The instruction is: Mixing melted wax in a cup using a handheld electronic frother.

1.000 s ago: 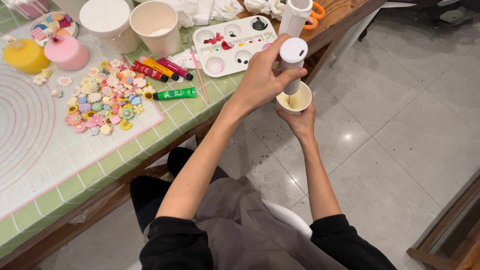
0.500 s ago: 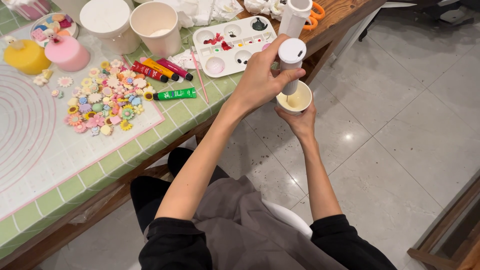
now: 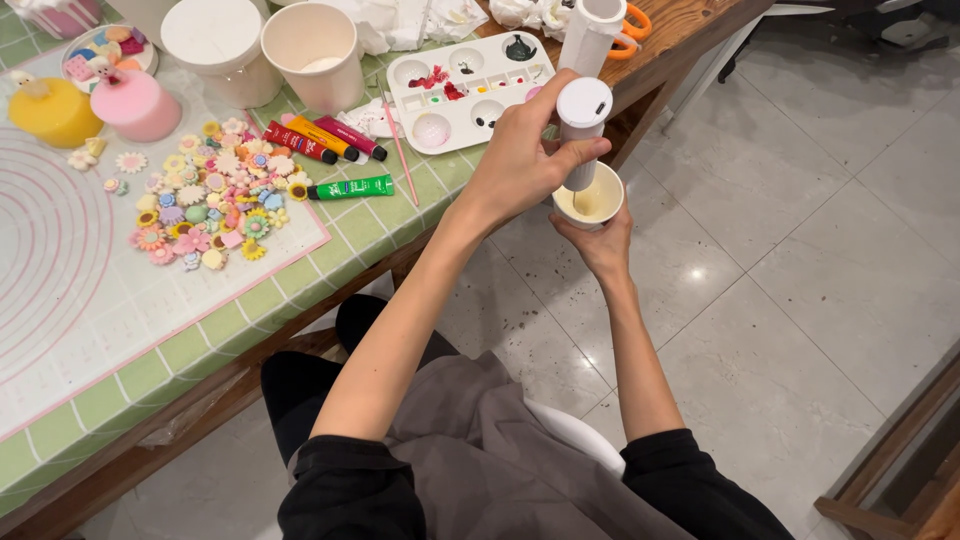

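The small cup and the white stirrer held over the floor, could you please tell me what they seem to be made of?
Cup: likely paper, matte white, thin rim, pale cream liquid inside. Stirrer: probably smooth white plastic, slight sheen, held in the left hand; the right hand cradles the cup.

Two hands: left hand (image 3: 520,165) wrapped round one white handheld mixer (image 3: 583,125), right hand (image 3: 603,243) cupped under one small paper cup (image 3: 588,200)
One white paint palette (image 3: 465,85) on table
Four paint tubes: red tube (image 3: 298,142), orange tube (image 3: 322,138), magenta tube (image 3: 350,137), green tube (image 3: 350,188)
One thin pink-handled brush (image 3: 397,150)
Two large white tubs: lidded tub (image 3: 218,48), open tub (image 3: 313,52)
Two candles: yellow candle (image 3: 50,112), pink candle (image 3: 135,104)
One heap of small flower charms (image 3: 205,195), too many and too small to count
One orange-handled scissors (image 3: 632,25), partly hidden
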